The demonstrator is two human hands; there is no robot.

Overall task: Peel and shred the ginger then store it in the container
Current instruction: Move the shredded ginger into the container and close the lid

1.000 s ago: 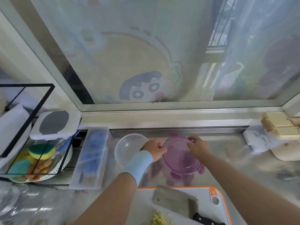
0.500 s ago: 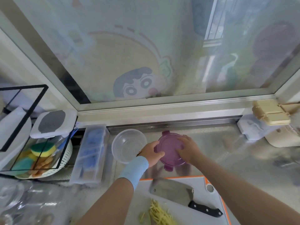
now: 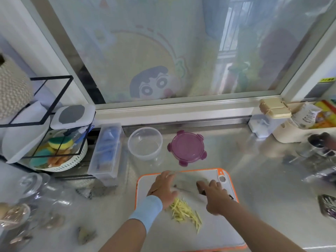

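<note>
1. Cutting board (image 3: 215, 231): lies flat under both of your hands, with bare surface on the near side of them.
2. Container (image 3: 145, 155): clear, round and uncovered, with nothing visible in it. It stands beyond your left hand, well apart from it. It is judged light and rigid, so it is liable to slide on the smooth counter; steady the wall when loading.
3. Lid (image 3: 187, 147): purple, lying flat just beside the container, beyond and between your hands. Neither hand touches it.
4. Cleaver (image 3: 189, 180): blurred, lying across the board between your hands. It is judged heavy and sharp-edged. The flat of the blade would serve as a scoop.
5. Right hand (image 3: 216, 194): fingers curled over the dark handle of the cleaver, gripping it.
6. Left hand (image 3: 163, 187): fingers extended and loosely spread over the board at the far end of the blade, holding nothing. Blur prevents confirming contact with the blade.
7. Ginger shreds (image 3: 183, 212): a loose pale-yellow pile on the board, just nearside of your left hand and between both wrists. They are judged light, limp, damp and prone to scatter. Gather from the sides of the pile rather than pinching single strands.
</note>
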